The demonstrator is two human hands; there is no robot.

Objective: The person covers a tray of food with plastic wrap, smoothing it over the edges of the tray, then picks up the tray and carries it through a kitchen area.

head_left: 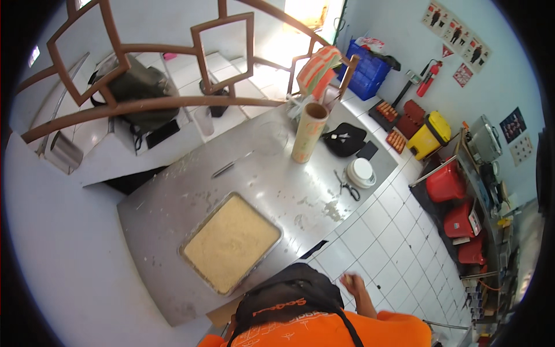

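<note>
One shallow metal tray lies on the steel table, near the edge closest to us. A pale yellow layer fills it; surface looks fairly even. Our right hand hangs past the table, above the tiled floor, beside the black cloth at our front. Its fingers look curled but blur; we cannot tell whether they hold anything. Left hand hidden; its fingers we cannot judge.

Handling, our judgement: take opposite rims with both hands, keep the tray level, fingertips off the layer.

Table count, clearest items: one tray, one upright roll, one dark pouch, one pair of scissors, one white tub, one slim metal tool. Right side: three red bins, one yellow bin, one extinguisher.
</note>
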